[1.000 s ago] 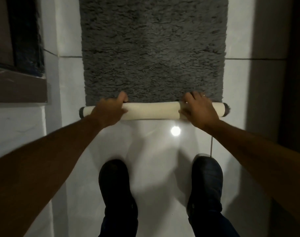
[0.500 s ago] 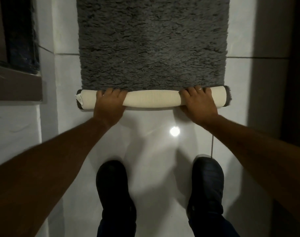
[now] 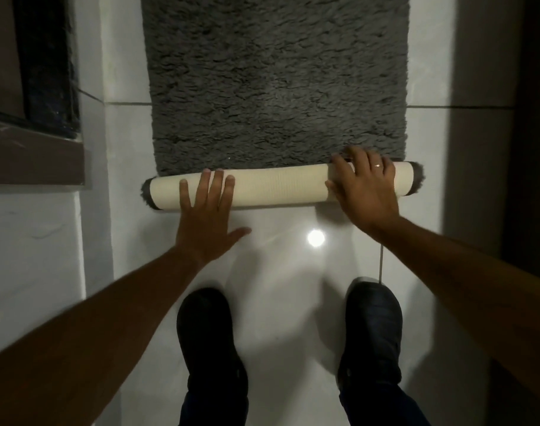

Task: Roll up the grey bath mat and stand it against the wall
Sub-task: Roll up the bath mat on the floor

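The grey shaggy bath mat (image 3: 277,87) lies flat on the white tiled floor and stretches away from me. Its near end is wound into a tight roll (image 3: 277,187), cream backing outward, grey pile showing at both ends. My left hand (image 3: 205,222) is flat with fingers spread, only the fingertips resting on the left part of the roll, the palm over the floor. My right hand (image 3: 365,192) is cupped over the right part, fingers reaching across its top and thumb on the near side.
A white wall (image 3: 32,241) with a brown ledge (image 3: 32,158) runs along the left. A dark vertical surface (image 3: 533,149) closes the right side. My two dark shoes (image 3: 210,342) (image 3: 373,330) stand on the glossy tile (image 3: 293,287) just behind the roll.
The roll has grown thicker and moved away from me along the mat. My left hand has let go of its grip and now lies flat; my right hand has shifted over the top.
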`<state>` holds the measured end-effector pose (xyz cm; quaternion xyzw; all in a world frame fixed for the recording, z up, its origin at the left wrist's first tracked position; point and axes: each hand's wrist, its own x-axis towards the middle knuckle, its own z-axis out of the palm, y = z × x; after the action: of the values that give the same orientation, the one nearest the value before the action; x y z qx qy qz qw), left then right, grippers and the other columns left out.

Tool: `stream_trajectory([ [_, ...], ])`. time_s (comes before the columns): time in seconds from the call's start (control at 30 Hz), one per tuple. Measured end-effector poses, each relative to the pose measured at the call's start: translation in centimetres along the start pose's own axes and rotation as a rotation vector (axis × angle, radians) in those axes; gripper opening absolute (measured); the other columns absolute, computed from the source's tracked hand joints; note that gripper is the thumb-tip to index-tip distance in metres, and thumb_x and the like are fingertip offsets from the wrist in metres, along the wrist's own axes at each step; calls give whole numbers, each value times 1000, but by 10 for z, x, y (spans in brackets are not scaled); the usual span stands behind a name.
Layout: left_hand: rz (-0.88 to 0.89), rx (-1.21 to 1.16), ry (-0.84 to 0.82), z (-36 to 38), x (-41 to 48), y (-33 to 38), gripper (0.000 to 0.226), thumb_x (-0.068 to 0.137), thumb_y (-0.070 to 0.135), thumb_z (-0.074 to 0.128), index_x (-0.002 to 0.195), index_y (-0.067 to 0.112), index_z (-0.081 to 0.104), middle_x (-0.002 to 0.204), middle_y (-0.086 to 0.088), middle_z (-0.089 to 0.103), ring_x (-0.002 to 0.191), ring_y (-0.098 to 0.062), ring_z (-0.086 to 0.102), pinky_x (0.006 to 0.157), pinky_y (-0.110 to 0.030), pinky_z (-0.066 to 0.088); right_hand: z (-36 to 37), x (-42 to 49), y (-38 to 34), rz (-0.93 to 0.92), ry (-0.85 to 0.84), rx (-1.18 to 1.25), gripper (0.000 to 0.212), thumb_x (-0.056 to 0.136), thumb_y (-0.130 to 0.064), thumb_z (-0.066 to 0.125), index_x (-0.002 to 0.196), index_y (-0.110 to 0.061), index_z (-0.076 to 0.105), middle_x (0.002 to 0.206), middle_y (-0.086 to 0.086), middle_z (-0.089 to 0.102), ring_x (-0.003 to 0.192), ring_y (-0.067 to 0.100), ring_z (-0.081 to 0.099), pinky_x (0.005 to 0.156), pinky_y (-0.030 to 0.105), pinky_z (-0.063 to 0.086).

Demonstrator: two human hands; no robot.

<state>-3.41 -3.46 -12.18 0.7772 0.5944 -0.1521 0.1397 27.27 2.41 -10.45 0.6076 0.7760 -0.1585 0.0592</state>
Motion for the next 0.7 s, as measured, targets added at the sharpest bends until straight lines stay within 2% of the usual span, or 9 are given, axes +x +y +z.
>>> stream_trajectory([
  [0.07,-16,41,-140,-2,15,-1,130,64,82,61,155,5,8,164,-21,11,151,-40,5,117,-68,3,7,-10,-6,-21,0,-4,63,98,-50,46,146,-9,40,151,20,42,141,40,33,114,67,20],
  [0.13,-51,57,-162,-7,42,-7,146,53,86,66,155,7,-2,166,-18,4,151,-38,-2,114,-72,2,12,-10,-5,-53,-91,-54,89,90,-65,49,154,-7,24,161,20,26,150,39,17,117,69,8],
  [0.23,-115,52,-93,-20,71,-12,145,55,79,72,155,12,-10,166,-14,-6,151,-38,-9,111,-73,-6,8,26,3,-58,-156,-119,122,73,-74,64,158,-9,6,167,18,5,153,38,-1,116,71,2],
  [0.33,-107,30,69,-23,71,-12,129,64,57,81,157,17,2,164,-18,14,149,-42,10,112,-71,0,-3,66,6,-26,-183,-147,130,67,-79,66,157,-12,1,166,19,1,152,40,-5,115,72,-2],
  [0.43,-109,37,15,-27,75,-12,107,75,43,79,156,20,12,155,-19,32,142,-42,26,114,-71,10,-6,67,8,-65,-164,-187,118,71,-64,75,157,-14,11,162,22,18,151,42,9,115,70,1],
  [0.53,-72,50,22,-36,87,-22,74,85,34,72,146,17,35,138,-19,52,124,-40,46,107,-66,28,-4,60,11,-117,-97,-210,82,82,-40,74,148,-14,31,144,22,46,136,43,39,113,68,24],
  [0.6,-25,16,-27,-41,82,-26,63,86,35,70,140,16,42,132,-19,57,118,-40,50,102,-63,34,-10,54,13,-132,-118,-176,67,85,-38,71,140,-16,41,134,20,56,125,42,49,107,64,33],
  [0.7,5,-49,-169,-39,55,-19,62,86,41,68,138,16,46,132,-18,59,117,-40,53,101,-61,37,-14,26,16,-184,-244,-89,64,83,-43,71,137,-20,46,130,16,61,119,39,54,103,58,36],
])
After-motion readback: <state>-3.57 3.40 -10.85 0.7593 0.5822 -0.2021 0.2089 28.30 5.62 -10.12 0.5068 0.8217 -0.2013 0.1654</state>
